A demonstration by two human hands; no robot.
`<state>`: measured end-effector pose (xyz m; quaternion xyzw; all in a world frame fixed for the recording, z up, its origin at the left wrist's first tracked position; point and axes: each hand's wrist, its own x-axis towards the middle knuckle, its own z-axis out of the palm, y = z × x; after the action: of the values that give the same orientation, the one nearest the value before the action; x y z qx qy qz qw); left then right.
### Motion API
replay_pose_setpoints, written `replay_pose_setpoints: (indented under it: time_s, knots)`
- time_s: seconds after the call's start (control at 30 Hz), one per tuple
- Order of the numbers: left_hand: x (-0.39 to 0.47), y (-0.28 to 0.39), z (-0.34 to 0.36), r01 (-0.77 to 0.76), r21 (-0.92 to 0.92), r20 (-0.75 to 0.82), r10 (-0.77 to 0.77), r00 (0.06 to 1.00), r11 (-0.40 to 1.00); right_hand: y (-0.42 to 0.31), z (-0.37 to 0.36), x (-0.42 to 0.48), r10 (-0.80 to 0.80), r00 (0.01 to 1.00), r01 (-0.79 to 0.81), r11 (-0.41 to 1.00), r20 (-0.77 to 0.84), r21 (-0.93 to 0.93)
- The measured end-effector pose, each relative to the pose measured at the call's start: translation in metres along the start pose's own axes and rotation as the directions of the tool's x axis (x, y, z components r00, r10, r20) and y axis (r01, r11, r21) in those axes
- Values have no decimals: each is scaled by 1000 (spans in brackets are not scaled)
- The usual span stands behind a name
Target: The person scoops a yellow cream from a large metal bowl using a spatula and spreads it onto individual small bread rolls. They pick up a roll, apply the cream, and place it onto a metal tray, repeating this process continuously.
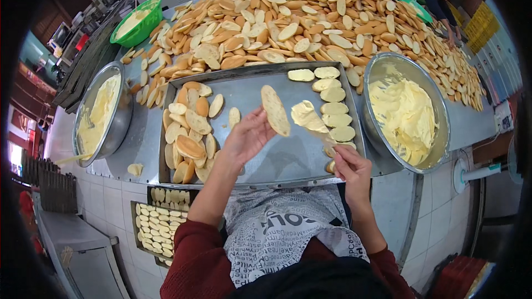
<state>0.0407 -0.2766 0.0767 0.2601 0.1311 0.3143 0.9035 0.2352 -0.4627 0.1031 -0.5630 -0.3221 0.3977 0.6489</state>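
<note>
My left hand (251, 135) holds up an oval bread slice (275, 110), its cut face bare, over the middle of a metal baking tray (255, 182). In my right hand (351, 164) is a spatula (324, 135), its blade loaded with pale yellow cream (306, 114). Cream-coated slices (334, 108) lie in a column along the tray's right side, with one more slice (301, 75) beside the top one. Plain slices (193, 145) are heaped at the tray's left. A steel bowl of yellow cream (403, 120) stands right of the tray.
A large pile of bread slices (291, 29) covers the table behind the tray. Another steel bowl (99, 110) stands left, a green basin (137, 23) behind it. Trays of coated slices (160, 228) are low at the left. A person (434, 0) bends at the far right.
</note>
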Motion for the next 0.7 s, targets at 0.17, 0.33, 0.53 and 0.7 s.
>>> replay_pose_setpoints:
  time_s: [0.17,0.33,0.53,0.7]
  knots:
    - [-4,-21,33,49,-114,36,-46,998,992,17,11,8,-199,980,199,980,-8,29]
    - [-7,-27,37,55,-160,87,-41,995,986,23,30,19,-531,847,511,796,31,-326]
    - [-11,-26,33,13,-216,22,-8,1000,976,31,24,26,-656,741,637,618,142,-461]
    - [-15,-22,24,-8,-308,9,11,1000,951,19,5,25,-694,669,700,471,264,-537]
